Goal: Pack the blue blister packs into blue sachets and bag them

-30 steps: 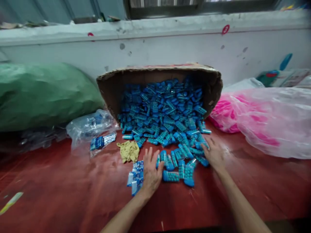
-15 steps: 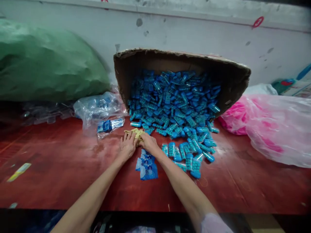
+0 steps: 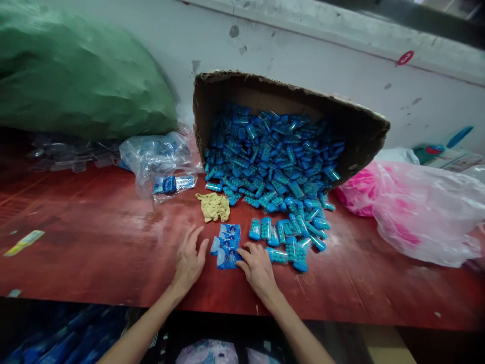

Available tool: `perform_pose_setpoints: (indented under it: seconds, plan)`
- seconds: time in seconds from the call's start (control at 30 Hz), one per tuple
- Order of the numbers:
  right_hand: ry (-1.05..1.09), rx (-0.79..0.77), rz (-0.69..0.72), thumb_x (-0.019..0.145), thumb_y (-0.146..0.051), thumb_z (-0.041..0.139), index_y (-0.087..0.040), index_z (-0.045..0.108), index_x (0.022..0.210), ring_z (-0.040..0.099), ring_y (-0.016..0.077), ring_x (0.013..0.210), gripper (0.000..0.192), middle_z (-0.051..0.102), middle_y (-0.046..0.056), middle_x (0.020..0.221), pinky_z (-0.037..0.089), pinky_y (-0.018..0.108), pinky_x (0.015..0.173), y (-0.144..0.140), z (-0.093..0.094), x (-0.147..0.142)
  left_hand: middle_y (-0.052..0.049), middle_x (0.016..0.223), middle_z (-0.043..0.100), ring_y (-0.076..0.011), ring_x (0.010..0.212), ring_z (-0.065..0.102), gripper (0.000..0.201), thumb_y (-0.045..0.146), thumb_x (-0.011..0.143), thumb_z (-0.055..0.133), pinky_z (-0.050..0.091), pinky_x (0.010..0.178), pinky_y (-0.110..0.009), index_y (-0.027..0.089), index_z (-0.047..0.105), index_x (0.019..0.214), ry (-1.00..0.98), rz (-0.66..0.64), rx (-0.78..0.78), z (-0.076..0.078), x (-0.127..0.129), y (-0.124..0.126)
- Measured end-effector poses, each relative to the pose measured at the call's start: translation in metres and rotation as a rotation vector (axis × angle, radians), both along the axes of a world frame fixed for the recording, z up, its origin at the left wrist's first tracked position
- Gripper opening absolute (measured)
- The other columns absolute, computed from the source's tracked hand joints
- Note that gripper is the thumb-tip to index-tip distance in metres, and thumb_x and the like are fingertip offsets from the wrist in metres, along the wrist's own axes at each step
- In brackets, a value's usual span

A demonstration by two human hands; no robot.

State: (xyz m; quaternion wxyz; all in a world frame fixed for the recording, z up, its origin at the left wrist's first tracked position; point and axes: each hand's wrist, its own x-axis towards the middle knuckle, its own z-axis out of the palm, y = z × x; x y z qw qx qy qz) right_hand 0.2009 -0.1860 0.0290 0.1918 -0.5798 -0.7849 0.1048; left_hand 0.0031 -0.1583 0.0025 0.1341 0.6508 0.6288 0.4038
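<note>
1. Left hand (image 3: 189, 260) lies flat on the red table (image 3: 94, 242), palm down, fingers spread wide, holding nothing. Its fingertips sit just left of a small stack of blue packets (image 3: 226, 245).
2. Right hand (image 3: 259, 268) also rests palm down, fingers loosely spread, nothing gripped. Its fingertips touch the lower right edge of the blue packets.
3. The blue packets lie between the two hands, near the front edge of the table, flat and slightly fanned.
4. Just beyond the packets, a crumpled yellow cloth (image 3: 214, 207) lies on the table, apart from both hands.
5. To the right of the packets, a loose row of blue tubes (image 3: 288, 237) lies on the table, spilled out from a bigger heap.
6. The heap fills a cardboard box (image 3: 352, 121) tipped on its side, open mouth facing the person, back against the white wall (image 3: 303, 55).
7. Left of the box: a clear plastic bag (image 3: 159, 154) with blue items inside, one small clear pack lying in front of it.
8. Far left: a big green sack (image 3: 76, 86) against the wall.
9. Right of the box: a pink and clear plastic bag (image 3: 417, 207), resting on the table.
</note>
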Motion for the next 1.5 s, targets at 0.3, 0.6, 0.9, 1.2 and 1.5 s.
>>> perform_pose_setpoints:
  seconds: [0.3,0.6,0.9,1.2,1.5]
  plan:
    - [0.036,0.101,-0.118,0.085,-0.021,0.051,-0.026,0.066,0.093,0.05,0.0201,0.083,0.018,0.062,0.005,0.091,0.034,0.034,0.074,-0.013,0.0,-0.01,-0.009,0.091,0.062,-0.0157,0.064,0.059,0.049,0.041,0.069,0.056,0.047,0.055,-0.028,0.014,0.05,0.109,-0.662,0.14,-0.441,0.024,0.034,-0.051]
    - [0.619,-0.024,-0.165,0.078,-0.024,0.055,-0.024,0.058,0.108,0.052,0.0201,0.086,0.03,0.059,0.007,0.1,0.039,0.034,0.077,-0.028,0.014,-0.029,-0.003,0.06,0.064,-0.0109,0.052,0.054,0.032,0.04,0.057,0.067,0.036,0.046,-0.02,0.012,0.065,0.07,-1.035,0.042,-0.648,0.035,0.045,-0.045]
    - [1.086,-0.459,-0.197,0.071,-0.028,0.055,-0.018,0.042,0.052,0.031,0.008,0.049,0.025,0.035,-0.007,0.05,0.027,0.021,0.048,-0.008,0.005,-0.037,0.004,0.047,0.054,-0.0092,0.045,0.045,0.026,0.039,0.055,0.068,0.034,0.045,-0.02,0.014,0.061,0.056,-0.817,0.09,-0.555,0.031,0.041,-0.038]
    - [0.917,-0.254,-0.295,0.082,-0.032,0.042,-0.021,0.037,0.059,0.038,0.011,0.055,0.026,0.039,-0.005,0.056,0.03,0.021,0.051,-0.016,-0.001,-0.052,0.003,0.047,0.054,-0.0095,0.041,0.046,0.033,0.044,0.052,0.069,0.035,0.04,-0.022,0.013,0.06,0.059,-1.076,0.087,-0.558,0.016,0.058,-0.032]
    - [1.014,-0.249,-0.265,0.085,-0.037,0.04,-0.02,0.042,0.061,0.039,0.0099,0.052,0.029,0.041,-0.006,0.055,0.031,0.021,0.049,-0.018,0.001,-0.046,0.0,0.052,0.06,-0.0097,0.042,0.051,0.034,0.039,0.051,0.073,0.036,0.04,-0.021,0.012,0.06,0.066,-1.265,-0.08,-0.747,0.034,0.053,-0.037]
